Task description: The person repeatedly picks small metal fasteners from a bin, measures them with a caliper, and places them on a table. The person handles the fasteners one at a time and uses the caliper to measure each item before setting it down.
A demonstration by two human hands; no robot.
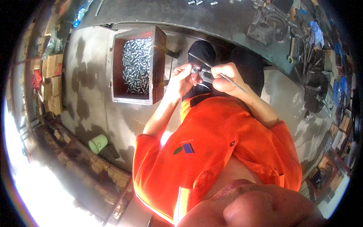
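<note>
In front of my lap, my left hand (183, 80) pinches a small shiny metal sleeve (195, 70) between thumb and fingers. My right hand (228, 77) is wrapped round a thin dark metal rod (237, 85), perhaps a file. The rod slants across the fist, its far end above the sleeve and its other end over my right wrist. A grey ribbed piece (207, 77) shows between the two hands; what it belongs to cannot be made out. Left of my left hand stands an open wooden box (158, 56) with many similar metal sleeves (136, 66) in it.
A dark metal workbench (162, 16) runs along the far side, with a bench vise (266, 24) at its right. Wrenches (291, 53) and other tools lie beyond the vise. A pale green bucket (98, 143) stands on the stained floor at left, near shelves with cardboard boxes (53, 85).
</note>
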